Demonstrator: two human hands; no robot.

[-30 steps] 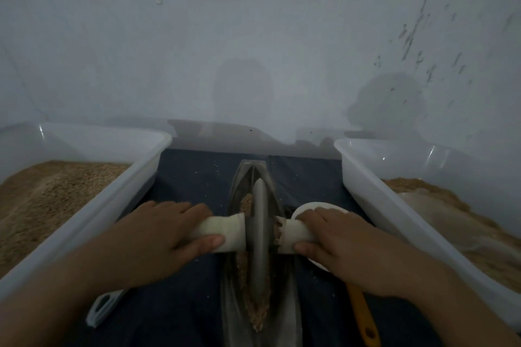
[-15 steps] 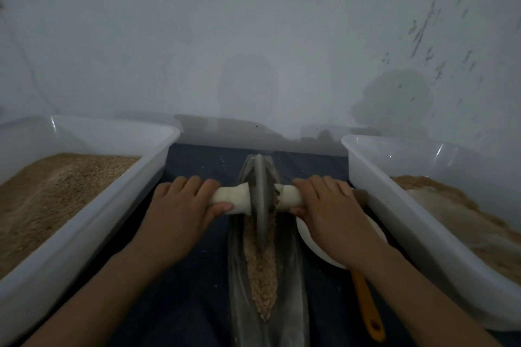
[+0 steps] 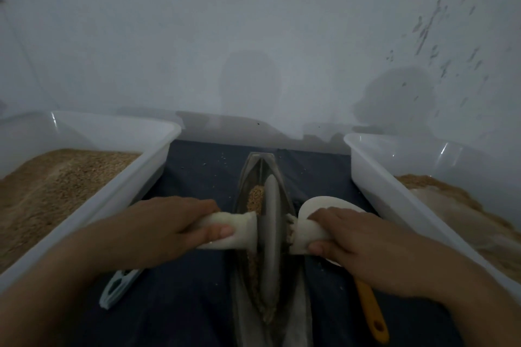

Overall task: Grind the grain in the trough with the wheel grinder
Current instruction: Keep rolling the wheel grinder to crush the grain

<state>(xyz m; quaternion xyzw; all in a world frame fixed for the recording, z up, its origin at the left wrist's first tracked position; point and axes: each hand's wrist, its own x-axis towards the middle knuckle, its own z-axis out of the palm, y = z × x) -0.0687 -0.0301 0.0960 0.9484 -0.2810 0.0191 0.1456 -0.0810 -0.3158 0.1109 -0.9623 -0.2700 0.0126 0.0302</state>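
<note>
A narrow boat-shaped metal trough [image 3: 248, 175] lies lengthwise on the dark cloth in front of me. The grey wheel [image 3: 271, 239] of the grinder stands upright in its groove, near the middle. Brown grain [image 3: 254, 196] shows in the groove beyond the wheel, and a little at the near end. My left hand [image 3: 166, 229] grips the pale left handle [image 3: 239, 229] of the axle. My right hand [image 3: 358, 245] grips the pale right handle [image 3: 303, 236].
A white bin [image 3: 158, 155] of brown grain stands on the left, and another white bin [image 3: 375, 177] with ground meal on the right. A white scoop [image 3: 318, 201] with an orange handle [image 3: 369, 313] lies under my right hand. A pale plastic tool [image 3: 117, 289] lies by my left wrist.
The wheel was at mid-trough, rolled to the far end, and has now come back toward me to the middle. Both hands kept their grip on the handles.
</note>
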